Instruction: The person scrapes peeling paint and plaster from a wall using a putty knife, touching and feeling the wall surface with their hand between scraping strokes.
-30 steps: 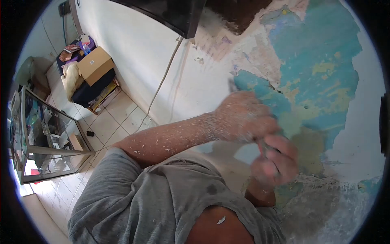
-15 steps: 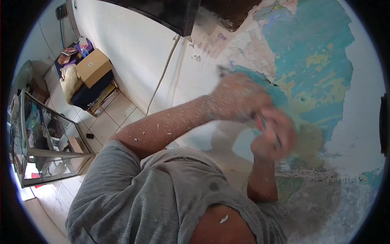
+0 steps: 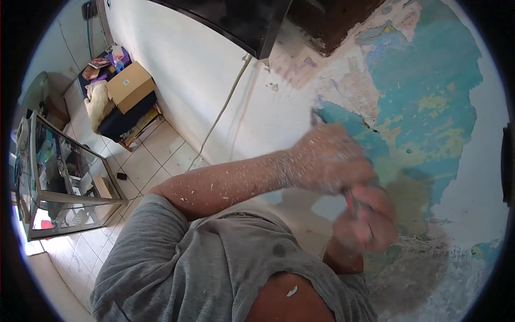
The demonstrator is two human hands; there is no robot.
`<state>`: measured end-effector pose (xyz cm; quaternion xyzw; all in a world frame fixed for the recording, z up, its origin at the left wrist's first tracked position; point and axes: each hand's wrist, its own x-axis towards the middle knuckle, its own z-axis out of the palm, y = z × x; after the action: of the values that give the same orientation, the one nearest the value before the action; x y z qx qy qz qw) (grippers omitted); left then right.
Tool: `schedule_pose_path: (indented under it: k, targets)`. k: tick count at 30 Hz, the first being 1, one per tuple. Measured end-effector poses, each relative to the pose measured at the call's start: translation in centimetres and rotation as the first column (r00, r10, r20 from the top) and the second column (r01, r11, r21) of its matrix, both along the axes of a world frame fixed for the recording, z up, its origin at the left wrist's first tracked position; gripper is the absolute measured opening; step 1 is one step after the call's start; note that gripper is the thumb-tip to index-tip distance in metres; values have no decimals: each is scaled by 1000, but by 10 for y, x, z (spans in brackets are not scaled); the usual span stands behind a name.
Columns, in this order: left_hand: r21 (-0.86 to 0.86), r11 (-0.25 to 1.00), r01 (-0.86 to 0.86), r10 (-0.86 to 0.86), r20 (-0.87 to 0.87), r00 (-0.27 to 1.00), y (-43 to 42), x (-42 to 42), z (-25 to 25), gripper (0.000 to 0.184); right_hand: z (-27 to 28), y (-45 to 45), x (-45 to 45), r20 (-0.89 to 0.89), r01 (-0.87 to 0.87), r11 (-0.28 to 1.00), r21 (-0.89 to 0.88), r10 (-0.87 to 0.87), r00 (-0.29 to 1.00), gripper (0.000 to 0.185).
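Observation:
Both of my hands grip one scraper, whose dark blade end [image 3: 317, 116] pokes out beyond my left hand [image 3: 332, 158] against the wall. Its handle is mostly hidden; a red and grey stretch [image 3: 351, 203] shows between my hands. My left fist is closed nearer the blade. Lower down, my right hand [image 3: 366, 222] wraps the rear of the handle, slightly blurred. Pale flakes cover my left forearm [image 3: 230, 180]. Behind the hands, the wall shows turquoise paint [image 3: 424, 86] with yellowish patches, bordered by white coating [image 3: 456, 198].
A black-framed panel [image 3: 236, 19] juts out at the top, with a cable [image 3: 225, 104] running down the wall below it. Farther left are a cardboard box [image 3: 131, 88] and a pale cat-like animal [image 3: 97, 104] on a dark seat, and a glass cabinet [image 3: 70, 182] on the tiled floor.
Both hands and the scraper have moved down in the view, toward my body. The view itself has shifted a little, with the wall sitting lower and to the right.

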<state>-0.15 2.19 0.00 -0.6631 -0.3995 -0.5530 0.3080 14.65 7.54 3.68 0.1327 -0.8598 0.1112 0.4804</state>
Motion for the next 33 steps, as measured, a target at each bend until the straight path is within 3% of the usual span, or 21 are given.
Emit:
schedule_pose_path:
  k: [2,3,4,5,6,8,9,11,12,14,15,16,17,18,20,22,23,28,29,31,33]
  targets:
    - [36,999,4,-2,-53,999,-10,7,21,33,10,-16,-5,-391,-300,954,23,285,875,35]
    - [76,997,11,-2,-117,993,-13,7,28,33,11,-13,-3,-390,-300,954,23,285,876,35]
    - [76,997,12,-3,-116,993,-7,-2,18,33,13,-8,3,-161,-71,996,52,79,984,38]
    - [-10,1000,-9,8,-60,998,4,-18,1,33,14,-6,8,64,149,980,134,-159,985,41]
    - [-96,995,-24,23,-9,1000,9,-27,-8,32,8,-4,3,60,152,979,134,-161,985,41]
    - [-65,998,-22,21,-19,1000,5,-24,-6,32,-9,6,-20,-55,40,999,-8,-40,998,45]
    - [-48,999,-11,10,-12,1000,1,-20,-9,31,-6,6,-18,-53,33,999,-12,-34,998,45]
    - [10,1000,-9,9,-36,999,-8,-3,13,30,6,5,-1,-174,-210,973,94,224,959,47]
    - [77,997,-9,15,-74,997,-9,1,22,30,8,5,0,-169,-212,973,94,226,959,47]
    - [100,994,-41,51,-99,994,4,-15,14,30,11,4,-2,-269,-78,964,255,149,952,45]
    - [122,990,-65,81,-124,989,9,-18,7,30,8,5,-8,-265,-80,964,255,149,953,45]
    - [123,990,-63,78,-127,989,10,-19,-1,30,2,8,-20,-173,40,979,198,-5,985,46]
    - [65,996,-59,63,-63,996,8,-24,-7,31,0,11,-29,-79,165,974,153,-155,985,47]
    - [6,998,-55,55,7,998,7,-27,-10,32,1,10,-26,-85,163,975,153,-151,985,47]
    - [8,999,-37,37,-4,999,-2,-15,11,24,6,2,-13,-195,10,990,141,18,981,46]
    - [14,1000,-8,8,-15,1000,-14,4,37,17,21,-5,-17,-414,-247,960,129,278,867,44]
    - [34,999,-2,3,-36,999,-20,13,51,18,22,-3,-20,-413,-244,961,131,277,868,44]
    - [78,997,-8,16,-103,995,6,-27,19,27,26,1,-29,34,107,981,162,-114,993,42]
    - [85,996,-6,10,-55,998,7,-27,15,27,27,2,-28,26,108,980,168,-114,993,42]
    - [136,990,39,-39,-1,999,2,-18,22,23,22,2,-24,-178,-42,970,241,86,980,39]
    - [166,985,38,-34,-25,999,-13,0,48,22,32,-7,-14,-320,-269,945,185,317,893,37]
